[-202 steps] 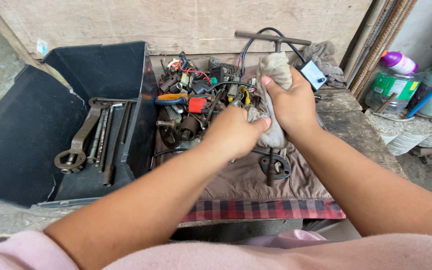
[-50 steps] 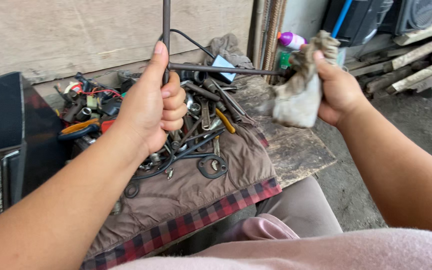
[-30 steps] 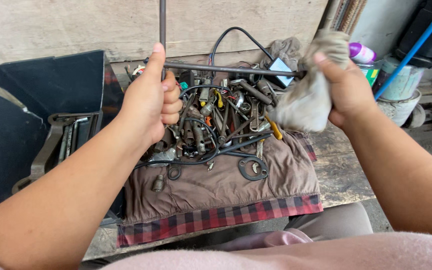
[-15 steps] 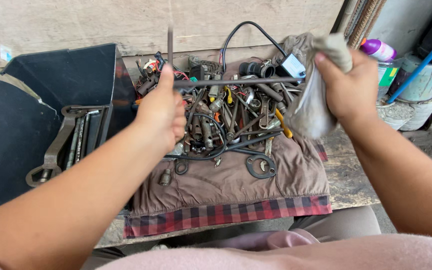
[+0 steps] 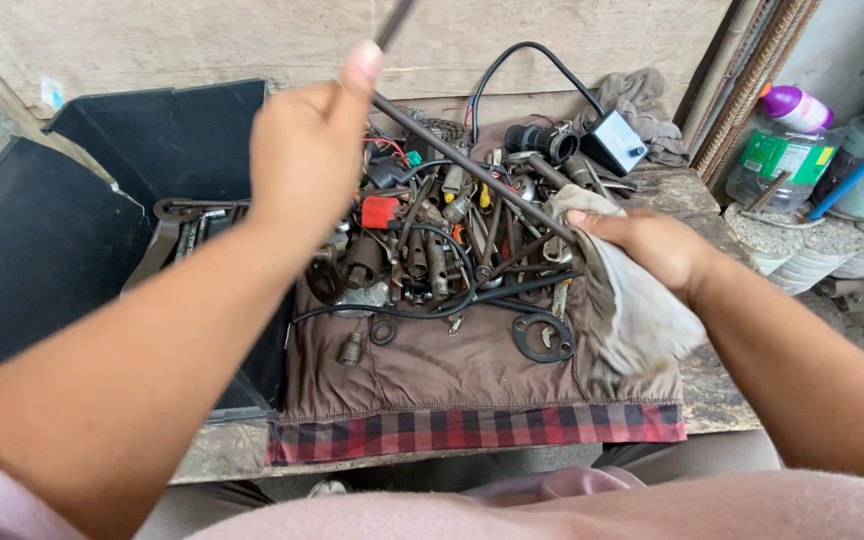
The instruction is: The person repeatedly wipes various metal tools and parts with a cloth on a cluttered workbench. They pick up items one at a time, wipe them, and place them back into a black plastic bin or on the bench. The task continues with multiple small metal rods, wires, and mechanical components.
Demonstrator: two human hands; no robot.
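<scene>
Brown cloth [image 5: 452, 375] on the bench carries a heap of tools [image 5: 452, 245]. Above it, left hand [image 5: 302, 165] is fisted round a metal rod [image 5: 472, 165], right hand [image 5: 652, 250] pinching a rag [image 5: 632, 310] around the rod's far end.

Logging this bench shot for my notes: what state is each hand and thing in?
left hand: raised, gripping the metal rod
metal rod: held slanted above the tool pile
right hand: pressing rag to the rod's lower end
rag: crumpled, hanging down
black case: open, wrenches inside
plastic bottle: upright, capped
</scene>
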